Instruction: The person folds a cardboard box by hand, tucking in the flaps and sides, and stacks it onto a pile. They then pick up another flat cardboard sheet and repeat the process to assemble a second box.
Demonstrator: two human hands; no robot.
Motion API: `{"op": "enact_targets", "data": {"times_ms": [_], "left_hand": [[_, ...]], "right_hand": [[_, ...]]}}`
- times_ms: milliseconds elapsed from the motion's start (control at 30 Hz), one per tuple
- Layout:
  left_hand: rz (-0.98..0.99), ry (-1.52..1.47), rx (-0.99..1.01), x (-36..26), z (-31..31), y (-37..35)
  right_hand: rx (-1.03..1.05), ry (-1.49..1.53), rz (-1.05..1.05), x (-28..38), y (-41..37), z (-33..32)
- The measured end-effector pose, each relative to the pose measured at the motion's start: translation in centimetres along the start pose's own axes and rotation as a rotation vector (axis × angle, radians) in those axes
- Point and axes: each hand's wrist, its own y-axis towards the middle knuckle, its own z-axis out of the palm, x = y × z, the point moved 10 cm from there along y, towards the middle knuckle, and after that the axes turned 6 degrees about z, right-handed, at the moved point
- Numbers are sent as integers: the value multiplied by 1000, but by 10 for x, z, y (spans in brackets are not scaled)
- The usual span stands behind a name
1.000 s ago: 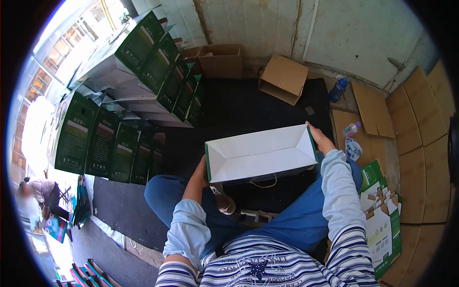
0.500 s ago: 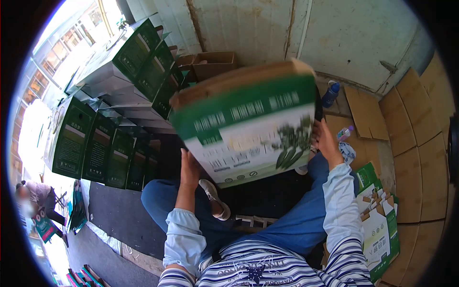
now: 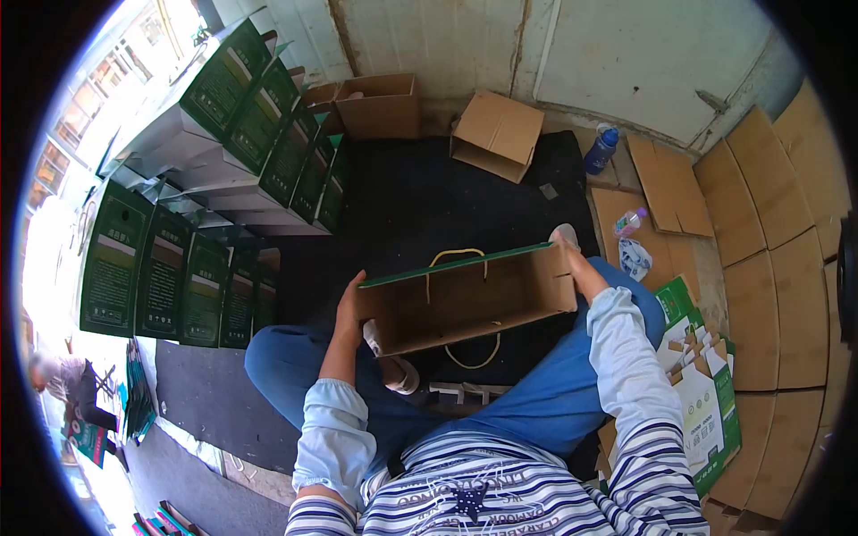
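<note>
An open-topped green carton (image 3: pixel 465 308) stands between my knees, its brown inside facing up. A yellow cord handle (image 3: pixel 458 254) loops from its far side, another (image 3: pixel 474 364) from its near side. My left hand (image 3: pixel 350 313) grips the carton's left end, where a small pale patch shows at the corner. My right hand (image 3: pixel 583 275) holds the right end, with its fingers partly hidden behind the wall.
Green cartons (image 3: pixel 201 277) are stacked at the left. Brown boxes (image 3: pixel 380 107) and a small open box (image 3: pixel 498 134) lie by the wall. A blue bottle (image 3: pixel 601 150), flattened green cartons (image 3: pixel 706 411) and brown cartons (image 3: pixel 751 295) are on the right. A person (image 3: pixel 76 389) is far left.
The carton has come down and tipped, so its printed face has turned away and its open inside shows. Both hands still hold its ends. The small brown box behind has come into view.
</note>
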Motion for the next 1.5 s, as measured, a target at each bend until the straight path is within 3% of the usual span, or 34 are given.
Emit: {"op": "enact_targets", "data": {"times_ms": [133, 233, 333, 467, 667, 767, 967, 1167, 1367, 1467, 1500], "left_hand": [[0, 31, 1, 4, 6, 6], [11, -37, 59, 2, 13, 10], [64, 39, -7, -9, 12, 9], [387, 405, 45, -23, 16, 16], [350, 660, 66, -26, 37, 10], [313, 785, 219, -18, 52, 10], [250, 885, 314, -4, 51, 16], [291, 884, 301, -3, 47, 18], [215, 838, 230, 0, 39, 17], [236, 783, 277, 8, 37, 26], [163, 777, 245, 11, 29, 27]], "right_hand": [[-59, 144, -124, 4, 23, -23], [-96, -230, -416, 45, 6, -11], [-369, -948, -603, 76, -17, 5], [-436, -1076, -457, 93, -12, 10], [-503, -1022, -455, 85, 7, 1], [-393, -872, -476, 73, 23, -1], [-218, -561, -75, 44, 24, -3], [34, -444, 60, 28, 28, 4], [-17, -495, 10, 26, 25, -2], [-101, -714, -104, 34, 23, -4], [-109, -792, -128, 35, 24, -4]]}}
